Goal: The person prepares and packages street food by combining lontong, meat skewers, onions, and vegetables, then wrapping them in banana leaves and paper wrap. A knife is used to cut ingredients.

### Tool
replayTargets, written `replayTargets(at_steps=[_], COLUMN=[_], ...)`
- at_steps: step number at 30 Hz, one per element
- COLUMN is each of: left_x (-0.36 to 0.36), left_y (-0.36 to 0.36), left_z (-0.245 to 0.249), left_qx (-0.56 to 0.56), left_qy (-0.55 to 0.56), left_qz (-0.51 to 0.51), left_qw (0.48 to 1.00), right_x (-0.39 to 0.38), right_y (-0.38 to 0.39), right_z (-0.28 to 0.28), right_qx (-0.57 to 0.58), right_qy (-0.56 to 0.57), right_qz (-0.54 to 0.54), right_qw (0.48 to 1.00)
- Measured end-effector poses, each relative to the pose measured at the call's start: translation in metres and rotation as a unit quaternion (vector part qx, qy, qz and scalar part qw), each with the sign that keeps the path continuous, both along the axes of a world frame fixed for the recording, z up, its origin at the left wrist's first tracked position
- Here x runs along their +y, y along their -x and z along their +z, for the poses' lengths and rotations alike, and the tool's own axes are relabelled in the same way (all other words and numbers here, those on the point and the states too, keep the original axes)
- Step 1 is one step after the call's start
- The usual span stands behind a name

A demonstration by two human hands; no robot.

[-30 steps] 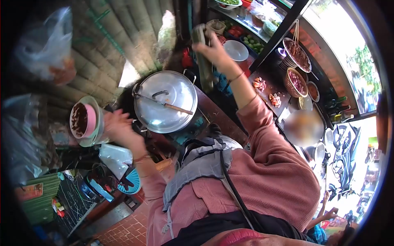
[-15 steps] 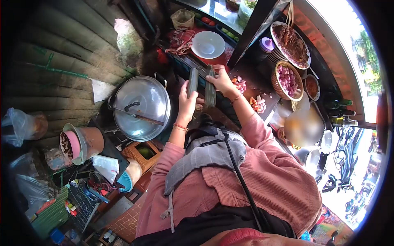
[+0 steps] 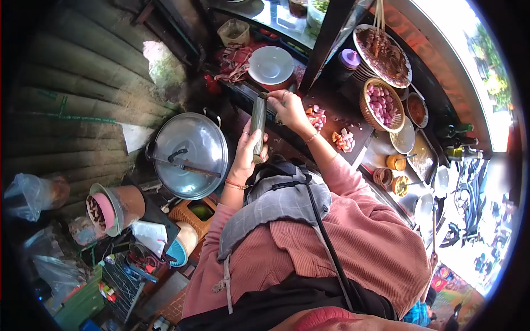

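Observation:
A long grey-green leaf-wrapped roll (image 3: 258, 124) stands nearly upright in my left hand (image 3: 245, 150), whose fingers are wrapped round its lower half. My right hand (image 3: 290, 113) is closed in a pinch at the roll's upper end, where a small dark bit shows between the fingertips. Just beyond the hands, a white plate (image 3: 271, 65) rests on the counter beside a red checked cloth (image 3: 234, 62). To the right of my right hand lie peeled shallots (image 3: 316, 118) and a pile of cut pieces (image 3: 343, 140) on a dark board.
A large lidded metal pot (image 3: 190, 154) stands at left, a knife (image 3: 187, 167) across its lid. At right are a basket of shallots (image 3: 381, 105), a plate of sauced skewers (image 3: 383, 55), a purple-capped bottle (image 3: 349, 59) and small jars (image 3: 396, 161). A dark post (image 3: 323, 47) rises ahead.
Two leaf-covered pieces showed apart, one in each hand; now only one roll is visible. My right hand has moved left to its top end. The view has shifted slightly.

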State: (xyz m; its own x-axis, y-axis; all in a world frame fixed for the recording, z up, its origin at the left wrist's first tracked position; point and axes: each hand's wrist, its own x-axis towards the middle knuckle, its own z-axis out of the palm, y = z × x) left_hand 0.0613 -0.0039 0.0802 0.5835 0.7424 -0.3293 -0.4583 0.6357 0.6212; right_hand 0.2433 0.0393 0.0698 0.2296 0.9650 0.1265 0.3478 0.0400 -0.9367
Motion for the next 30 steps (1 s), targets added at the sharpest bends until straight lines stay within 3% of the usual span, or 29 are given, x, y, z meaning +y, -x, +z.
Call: replayTargets(at_steps=[2,4,7,10,13,17,22,30], left_x=[0.001,0.004,0.015,0.022,0.027,0.02,0.008,-0.016], left_y=[0.001,0.0,-0.006,-0.02,-0.022,-0.019,-0.024,-0.024], left_z=[0.007,0.018,0.001,0.007,-0.002,-0.009,-0.014,-0.027], left_qx=[0.055,0.08,0.032,0.153,0.214,0.25,0.218,0.197], left_qy=[-0.08,-0.095,-0.002,-0.184,-0.271,-0.281,-0.218,-0.185], left_qz=[-0.064,-0.097,-0.066,-0.019,-0.059,-0.112,-0.192,-0.293], left_qw=[0.993,0.987,0.997,0.971,0.937,0.92,0.932,0.917], right_x=[-0.011,-0.014,-0.03,-0.045,-0.05,-0.071,-0.099,-0.149], right_y=[0.004,-0.004,0.006,0.027,0.028,0.023,0.016,0.016], right_z=[0.014,0.01,0.037,0.047,0.022,0.009,-0.005,-0.011], right_qx=[0.014,0.12,0.058,0.033,-0.044,-0.082,-0.047,0.078], right_qy=[-0.014,0.037,0.038,0.061,-0.055,-0.069,0.012,0.123], right_qz=[-0.031,-0.009,-0.004,-0.004,-0.049,-0.035,-0.012,-0.02], right_qw=[0.999,0.992,0.998,0.998,0.996,0.994,0.999,0.989])
